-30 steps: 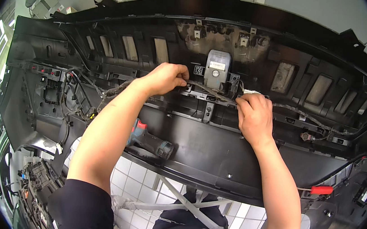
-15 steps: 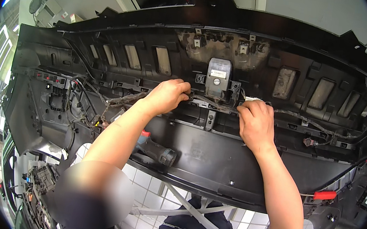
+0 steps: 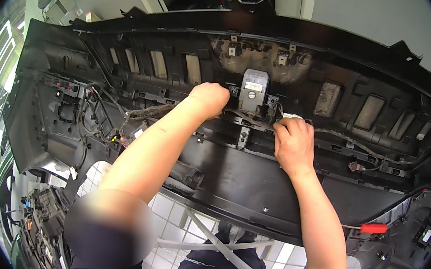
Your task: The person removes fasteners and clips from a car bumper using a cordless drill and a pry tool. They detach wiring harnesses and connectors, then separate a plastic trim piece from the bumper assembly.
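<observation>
The inner side of a large black car bumper [image 3: 242, 177] spreads out in front of me. A dark taped wiring harness [image 3: 350, 139] runs lengthwise across it. My left hand [image 3: 209, 101] is closed beside a grey boxy module [image 3: 252, 100], just over the harness; its fingertips are hidden, so what they hold cannot be told. To the right of the module, my right hand [image 3: 295, 143] has its fingers bent and pressed onto the harness. A small white piece [image 3: 292, 116] shows just beyond its knuckles.
A dark cordless power tool [image 3: 187, 175] lies partly behind my left forearm. Toward the right rests a red-handled tool [image 3: 373, 228] with a thin shaft. Loose cables and connectors [image 3: 93, 112] cluster at the left end. Pale stand legs [image 3: 214, 240] cross below the bumper.
My left hand has moved slightly right and up, its fingers now turned out of sight. My right hand keeps its place on the harness. The whole view has shifted a little.
</observation>
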{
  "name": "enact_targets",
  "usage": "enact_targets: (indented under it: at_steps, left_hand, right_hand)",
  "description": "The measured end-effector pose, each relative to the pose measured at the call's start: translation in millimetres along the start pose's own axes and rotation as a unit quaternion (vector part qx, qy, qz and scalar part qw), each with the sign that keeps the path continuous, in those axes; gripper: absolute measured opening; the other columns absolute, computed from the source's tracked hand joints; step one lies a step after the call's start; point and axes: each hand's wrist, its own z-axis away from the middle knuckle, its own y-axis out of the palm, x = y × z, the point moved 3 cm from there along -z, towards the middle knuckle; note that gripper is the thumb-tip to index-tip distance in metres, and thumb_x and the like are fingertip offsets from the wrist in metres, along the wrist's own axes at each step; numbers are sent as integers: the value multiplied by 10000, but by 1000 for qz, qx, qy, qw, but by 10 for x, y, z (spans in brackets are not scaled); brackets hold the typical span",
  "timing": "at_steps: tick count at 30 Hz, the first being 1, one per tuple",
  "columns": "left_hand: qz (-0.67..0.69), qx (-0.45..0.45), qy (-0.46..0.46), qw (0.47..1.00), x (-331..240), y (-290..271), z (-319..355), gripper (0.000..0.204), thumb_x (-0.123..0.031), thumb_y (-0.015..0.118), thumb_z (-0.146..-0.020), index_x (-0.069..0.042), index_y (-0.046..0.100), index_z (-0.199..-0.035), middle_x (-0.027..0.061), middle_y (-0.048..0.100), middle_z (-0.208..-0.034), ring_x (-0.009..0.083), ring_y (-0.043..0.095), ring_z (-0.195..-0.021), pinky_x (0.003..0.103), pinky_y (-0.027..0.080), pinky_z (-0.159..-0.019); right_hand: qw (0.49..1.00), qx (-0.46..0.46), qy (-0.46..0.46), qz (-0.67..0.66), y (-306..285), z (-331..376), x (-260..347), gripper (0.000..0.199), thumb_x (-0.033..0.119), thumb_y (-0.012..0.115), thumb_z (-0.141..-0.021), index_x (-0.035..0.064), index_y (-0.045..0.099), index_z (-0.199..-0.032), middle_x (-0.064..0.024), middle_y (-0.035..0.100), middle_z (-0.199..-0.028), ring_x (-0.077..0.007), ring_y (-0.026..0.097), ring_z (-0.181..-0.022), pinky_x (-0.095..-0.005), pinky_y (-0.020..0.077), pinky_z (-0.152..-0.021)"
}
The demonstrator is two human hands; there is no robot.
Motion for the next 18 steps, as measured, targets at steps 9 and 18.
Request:
enact_targets:
  at_steps: [9, 18]
  left_hand:
    - [-3, 63, -88, 994, 15, -126, -63, 346, -270, 843, -798, -7, 744, -1000, 202, 736, -1044, 370, 699, -1041, 429, 567, -889]
    - [130, 20, -23, 991, 238, 75, 57, 407, -335, 820, -814, -42, 709, -1075, 189, 729, -1026, 377, 675, -1046, 459, 530, -884]
  right_hand:
    - [1000, 3, 5, 3, 39, 23, -2, 175, 87, 663, -780, 101, 736, -938, -12, 652, -996, -218, 598, -1007, -399, 449, -900]
    - [998, -39, 22, 51, 27, 55, -41, 112, 112, 762, -742, 119, 729, -849, 3, 638, -949, -241, 594, -967, -413, 454, -837]
